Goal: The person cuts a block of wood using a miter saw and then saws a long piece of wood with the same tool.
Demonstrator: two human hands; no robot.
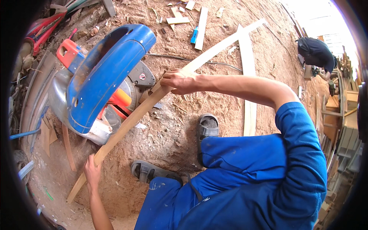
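A long, narrow wooden strip [132, 117] runs slantwise from the lower left up past the saw; it seems to carry on beyond my right hand toward the far right. My left hand [92, 170] is closed around its near end portion. Farther along, my right hand [180, 80] grips the strip from above, fingers wrapped over its edge. Just left of the strip stands a miter saw [109, 74] with a big blue guard and an orange-red handle [69, 53]. The guard hides most of the blade. The strip lies against or very close to the saw's base; I cannot tell which.
Another pale board [248, 73] lies on the dusty floor to the right. Wood offcuts [201, 28], a small blue object [194, 35] and a black cable [214, 62] are at the far side. A co-worker [316, 51] bends over at far right, beside stacked lumber [345, 126].
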